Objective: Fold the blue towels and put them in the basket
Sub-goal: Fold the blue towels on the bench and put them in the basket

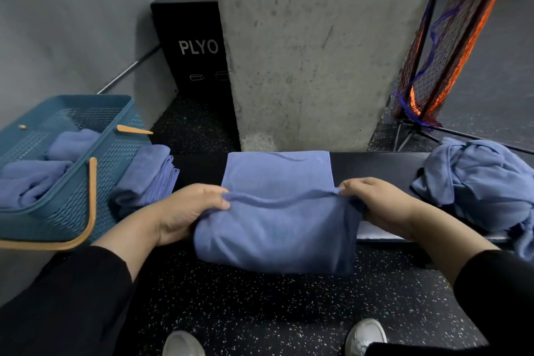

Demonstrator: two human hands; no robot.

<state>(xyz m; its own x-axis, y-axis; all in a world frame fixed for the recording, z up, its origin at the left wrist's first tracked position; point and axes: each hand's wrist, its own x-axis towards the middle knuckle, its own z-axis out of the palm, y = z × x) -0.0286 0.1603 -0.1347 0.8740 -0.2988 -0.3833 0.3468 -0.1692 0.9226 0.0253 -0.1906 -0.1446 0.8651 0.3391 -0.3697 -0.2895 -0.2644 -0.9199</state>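
Head view: both hands (277,205) pinch a blue towel (276,182) (near half folded over).

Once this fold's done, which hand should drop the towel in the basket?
Probably left. The basket sits on the left hand side; the right hand would cross over the towel both hands grip.

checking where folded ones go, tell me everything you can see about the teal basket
The basket is teal plastic, rectangular, with perforated mesh-like walls and a solid rim. Two tan handles hang down outside it, one along its near side, one at its far side. It sits tilted at the left end of the black bench, with blue towels inside. A stack of folded blue towels lies right against its right wall. Neither hand touches it.
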